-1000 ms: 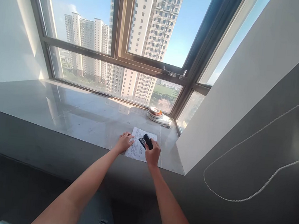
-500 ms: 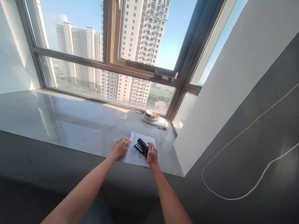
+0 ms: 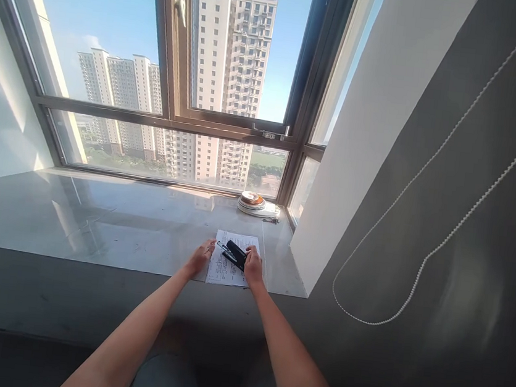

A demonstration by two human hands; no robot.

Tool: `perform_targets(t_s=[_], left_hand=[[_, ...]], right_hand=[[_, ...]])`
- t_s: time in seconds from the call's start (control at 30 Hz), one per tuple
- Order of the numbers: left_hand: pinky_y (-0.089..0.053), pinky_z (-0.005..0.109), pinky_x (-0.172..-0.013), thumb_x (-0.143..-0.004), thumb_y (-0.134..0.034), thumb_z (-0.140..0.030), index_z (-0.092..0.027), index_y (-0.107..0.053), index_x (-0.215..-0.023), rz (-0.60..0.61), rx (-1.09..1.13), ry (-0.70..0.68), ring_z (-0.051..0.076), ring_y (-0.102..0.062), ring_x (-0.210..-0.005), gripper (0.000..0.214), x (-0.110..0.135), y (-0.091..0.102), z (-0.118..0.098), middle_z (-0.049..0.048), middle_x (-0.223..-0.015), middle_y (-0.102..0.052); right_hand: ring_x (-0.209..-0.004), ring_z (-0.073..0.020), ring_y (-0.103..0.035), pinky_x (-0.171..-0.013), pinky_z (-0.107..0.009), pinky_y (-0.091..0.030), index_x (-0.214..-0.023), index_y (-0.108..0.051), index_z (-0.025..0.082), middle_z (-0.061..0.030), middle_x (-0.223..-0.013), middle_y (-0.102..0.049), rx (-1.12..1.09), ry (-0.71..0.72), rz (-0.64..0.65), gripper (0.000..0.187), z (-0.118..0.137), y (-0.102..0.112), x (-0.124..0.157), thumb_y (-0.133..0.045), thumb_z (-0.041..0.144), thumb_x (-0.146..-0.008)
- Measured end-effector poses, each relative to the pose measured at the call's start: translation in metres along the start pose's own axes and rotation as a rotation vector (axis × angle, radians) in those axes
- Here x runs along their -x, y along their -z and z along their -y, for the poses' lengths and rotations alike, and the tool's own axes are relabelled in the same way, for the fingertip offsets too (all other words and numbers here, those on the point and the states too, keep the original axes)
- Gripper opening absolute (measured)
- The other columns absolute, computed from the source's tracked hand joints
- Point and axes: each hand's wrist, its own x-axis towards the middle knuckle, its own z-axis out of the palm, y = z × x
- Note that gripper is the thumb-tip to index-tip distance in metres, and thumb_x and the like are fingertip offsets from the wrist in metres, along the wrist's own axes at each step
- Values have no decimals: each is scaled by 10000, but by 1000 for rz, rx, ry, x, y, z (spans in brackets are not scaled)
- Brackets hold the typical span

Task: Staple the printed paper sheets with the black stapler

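A black stapler (image 3: 235,253) is held at its right end by my right hand (image 3: 254,266), whose fingers are wrapped round it. It slants over a printed sheet of paper (image 3: 225,277) lying near the front edge of the sill. From the stapler's left side a thin silver metal strip (image 3: 223,246) sticks out towards my left hand (image 3: 201,257). The fingertips of that hand are pinched together at the strip's outer end. Whether the strip is the stapler's inner tray or a row of staples I cannot make out.
Stacked dishes (image 3: 252,204) stand at the back right of the glossy window sill (image 3: 119,221), with a small dark bunch of what look like keys (image 3: 271,220) in front. A white bead chain (image 3: 376,324) hangs down at the right. A window frame (image 3: 168,122) rises behind.
The silver strip now stands out from the stapler, and my left hand has gone from lying on the paper's edge to pinching at it. The whole view has shifted slightly.
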Motion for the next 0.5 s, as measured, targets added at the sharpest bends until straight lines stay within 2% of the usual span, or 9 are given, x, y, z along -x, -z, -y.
perform_targets(t_s=[0.13, 0.23, 0.33, 0.43, 0.5], left_hand=[[-450, 416, -1102, -959, -415, -505, -159, -607, -1314, 2, 46, 30, 291, -591, -1301, 532, -3, 1, 5, 165, -1377, -642], [-453, 417, -1094, -960, -429, -491, -190, -634, -1281, -7, 66, 37, 292, -598, -1287, 486, -3, 1, 7, 151, -1360, -654], [-443, 412, -1097, -956, -465, -451, -203, -658, -1238, -25, 80, 40, 291, -606, -1270, 422, -1, 1, 6, 155, -1338, -664], [-436, 393, -1106, -934, -537, -404, -222, -670, -1195, -59, 142, 50, 282, -590, -1295, 345, 1, 2, 0, 149, -1350, -656], [-422, 394, -1123, -905, -598, -371, -232, -683, -1135, -159, 229, 106, 283, -552, -1340, 282, 1, 4, -9, 142, -1348, -654]], right_hand=[[-862, -240, -624, -786, -342, -479, -1085, -615, 207, -88, -939, -677, -22, -30, 30, 471, 5, 2, 2, -194, 413, -1040], [-952, -254, -633, -825, -337, -497, -1128, -682, 218, -99, -1008, -676, -6, 14, 105, 409, 9, 3, 5, -432, 514, -998], [-944, -252, -645, -826, -320, -508, -1219, -700, 218, -90, -1006, -667, 67, 47, 150, 401, 10, 3, 7, -671, 432, -882], [-884, -228, -655, -810, -304, -510, -1206, -723, 226, -73, -974, -671, 145, 65, 154, 355, 12, 3, 7, -694, 341, -872], [-861, -220, -661, -791, -298, -514, -1206, -727, 233, -68, -971, -679, 172, 91, 143, 337, 17, 4, 6, -685, 331, -886]])
